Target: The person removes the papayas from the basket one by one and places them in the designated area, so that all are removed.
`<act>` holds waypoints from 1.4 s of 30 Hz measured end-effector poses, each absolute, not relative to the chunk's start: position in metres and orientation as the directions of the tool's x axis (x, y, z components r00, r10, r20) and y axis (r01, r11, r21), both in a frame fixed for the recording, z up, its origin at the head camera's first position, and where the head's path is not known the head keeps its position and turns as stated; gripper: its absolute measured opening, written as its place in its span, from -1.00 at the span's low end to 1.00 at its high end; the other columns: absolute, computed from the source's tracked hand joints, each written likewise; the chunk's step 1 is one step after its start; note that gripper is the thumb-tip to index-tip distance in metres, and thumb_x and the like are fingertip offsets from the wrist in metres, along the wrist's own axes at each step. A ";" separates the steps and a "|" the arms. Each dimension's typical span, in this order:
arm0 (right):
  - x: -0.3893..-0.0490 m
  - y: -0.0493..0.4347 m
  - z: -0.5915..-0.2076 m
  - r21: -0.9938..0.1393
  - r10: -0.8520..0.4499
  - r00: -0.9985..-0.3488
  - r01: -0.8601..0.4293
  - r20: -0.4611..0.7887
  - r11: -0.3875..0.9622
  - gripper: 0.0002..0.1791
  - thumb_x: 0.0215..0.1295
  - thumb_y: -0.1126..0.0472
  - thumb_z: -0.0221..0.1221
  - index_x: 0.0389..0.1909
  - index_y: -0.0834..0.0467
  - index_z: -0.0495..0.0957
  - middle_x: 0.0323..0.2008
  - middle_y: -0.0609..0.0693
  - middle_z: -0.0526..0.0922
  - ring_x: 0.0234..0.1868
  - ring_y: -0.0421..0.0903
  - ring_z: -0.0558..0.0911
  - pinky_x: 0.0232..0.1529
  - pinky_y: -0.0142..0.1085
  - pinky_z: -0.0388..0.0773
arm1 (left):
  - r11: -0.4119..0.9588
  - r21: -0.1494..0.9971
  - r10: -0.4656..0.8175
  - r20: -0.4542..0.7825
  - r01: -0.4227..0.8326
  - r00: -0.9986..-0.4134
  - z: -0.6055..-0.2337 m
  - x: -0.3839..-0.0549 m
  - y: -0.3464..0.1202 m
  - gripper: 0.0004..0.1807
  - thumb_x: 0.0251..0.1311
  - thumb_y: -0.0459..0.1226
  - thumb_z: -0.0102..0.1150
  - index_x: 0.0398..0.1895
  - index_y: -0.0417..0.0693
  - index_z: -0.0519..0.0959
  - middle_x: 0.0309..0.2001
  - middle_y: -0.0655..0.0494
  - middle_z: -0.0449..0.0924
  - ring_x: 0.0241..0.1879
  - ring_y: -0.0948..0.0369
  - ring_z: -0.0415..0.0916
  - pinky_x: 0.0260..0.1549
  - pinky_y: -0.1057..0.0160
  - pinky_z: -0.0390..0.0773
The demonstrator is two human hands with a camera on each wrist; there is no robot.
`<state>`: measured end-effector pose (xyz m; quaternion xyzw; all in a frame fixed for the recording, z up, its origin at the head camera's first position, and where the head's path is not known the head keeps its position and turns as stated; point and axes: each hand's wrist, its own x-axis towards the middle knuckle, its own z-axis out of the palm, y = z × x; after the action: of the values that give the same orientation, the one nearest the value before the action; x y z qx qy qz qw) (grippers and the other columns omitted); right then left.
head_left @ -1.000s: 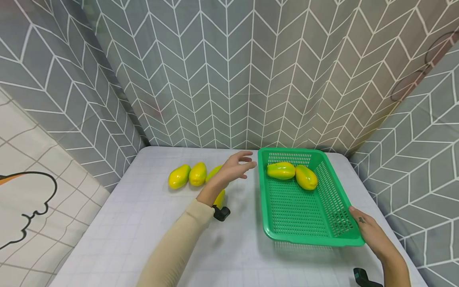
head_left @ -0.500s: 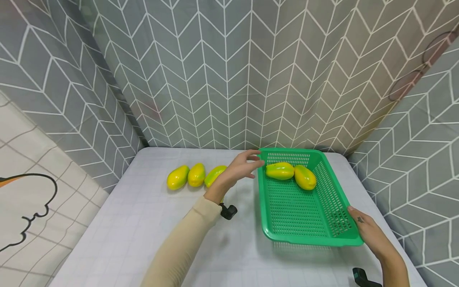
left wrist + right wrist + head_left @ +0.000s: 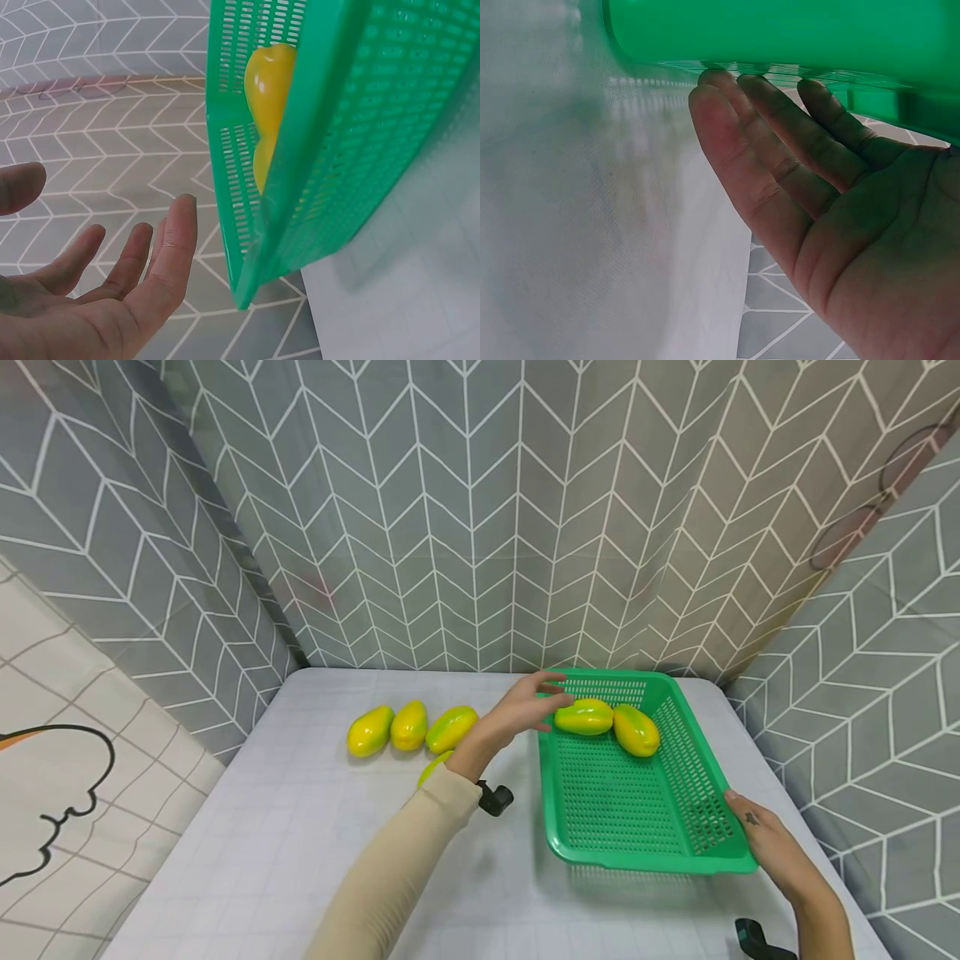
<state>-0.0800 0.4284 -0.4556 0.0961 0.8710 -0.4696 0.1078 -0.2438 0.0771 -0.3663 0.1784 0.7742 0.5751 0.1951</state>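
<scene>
At the white worktop, a green basket is held by its right side by the right hand, thumb over the rim; the left hand, fingers spread, holds nothing by the left rim. Two yellow-green fruits are already inside, four fruits are yet outside, on the worktop

Right grip holds green basket — 2 yellow fruits inside, 4 outside — left grip near its rim.

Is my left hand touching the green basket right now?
Apart. The left wrist view shows it: gray patterned backdrop is visible between the fingers of your left hand and the green basket.
</scene>
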 end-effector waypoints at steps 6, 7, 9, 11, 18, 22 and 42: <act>-0.081 0.428 -0.456 -0.793 0.076 -0.956 0.277 -0.283 0.543 -0.04 0.72 -0.26 -0.49 0.60 0.56 -0.24 0.60 0.62 -0.24 0.62 0.63 -0.25 0.49 0.60 -0.16 | 0.278 0.959 0.504 -0.104 0.047 -0.857 -0.364 -0.243 0.086 -0.37 0.47 -0.07 0.25 0.55 0.07 0.39 0.48 -0.07 0.46 0.24 0.00 0.64 0.02 0.09 0.80; -0.081 0.428 -0.456 -0.792 0.077 -0.956 0.279 -0.283 0.543 -0.04 0.72 -0.26 -0.49 0.60 0.56 -0.24 0.60 0.61 -0.23 0.62 0.63 -0.25 0.49 0.60 -0.15 | 0.280 0.959 0.504 -0.105 0.047 -0.857 -0.364 -0.243 0.088 -0.37 0.47 -0.06 0.25 0.54 0.07 0.39 0.48 -0.06 0.46 0.24 0.01 0.65 0.01 0.09 0.80; -0.080 0.428 -0.456 -0.793 0.076 -0.956 0.277 -0.282 0.544 -0.04 0.72 -0.26 -0.49 0.60 0.56 -0.23 0.60 0.62 -0.23 0.62 0.64 -0.24 0.48 0.60 -0.15 | 0.282 0.958 0.504 -0.109 0.044 -0.857 -0.364 -0.243 0.091 -0.38 0.48 -0.06 0.25 0.54 0.09 0.39 0.48 -0.06 0.45 0.24 0.01 0.64 0.01 0.10 0.80; -0.080 0.429 -0.457 -0.792 0.078 -0.956 0.278 -0.282 0.543 -0.05 0.72 -0.26 -0.49 0.60 0.56 -0.23 0.60 0.62 -0.22 0.62 0.63 -0.23 0.48 0.60 -0.14 | 0.287 0.957 0.502 -0.117 0.038 -0.857 -0.364 -0.243 0.095 -0.38 0.48 -0.05 0.25 0.54 0.10 0.40 0.49 -0.05 0.45 0.24 0.01 0.64 0.01 0.10 0.80; -0.080 0.428 -0.457 -0.793 0.085 -0.955 0.284 -0.284 0.539 -0.05 0.72 -0.26 -0.48 0.60 0.56 -0.24 0.60 0.62 -0.21 0.62 0.63 -0.22 0.49 0.60 -0.13 | 0.298 0.954 0.509 -0.131 0.031 -0.851 -0.362 -0.242 0.106 -0.37 0.48 -0.06 0.25 0.56 0.11 0.39 0.49 -0.03 0.45 0.27 0.00 0.62 0.03 0.07 0.80; -0.080 0.428 -0.457 -0.794 0.084 -0.956 0.282 -0.282 0.539 -0.04 0.72 -0.26 -0.48 0.60 0.56 -0.23 0.60 0.62 -0.21 0.61 0.64 -0.22 0.48 0.60 -0.13 | 0.295 0.955 0.521 -0.135 0.029 -0.843 -0.362 -0.242 0.112 -0.37 0.48 -0.05 0.26 0.56 0.12 0.39 0.49 -0.02 0.46 0.28 0.00 0.61 0.04 0.07 0.79; -0.081 0.429 -0.457 -0.791 0.087 -0.953 0.290 -0.290 0.539 -0.07 0.73 -0.23 -0.49 0.60 0.56 -0.22 0.60 0.61 -0.20 0.62 0.62 -0.21 0.50 0.58 -0.13 | 0.273 0.962 0.543 -0.149 0.006 -0.827 -0.366 -0.241 0.145 -0.42 0.47 -0.08 0.27 0.50 0.11 0.44 0.47 -0.03 0.50 0.34 -0.05 0.57 0.02 0.07 0.80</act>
<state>-0.0807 0.4290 -0.4569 0.1081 0.8705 -0.4678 0.1085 -0.2412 0.1451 -0.3657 0.1797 0.7631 0.5753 0.2333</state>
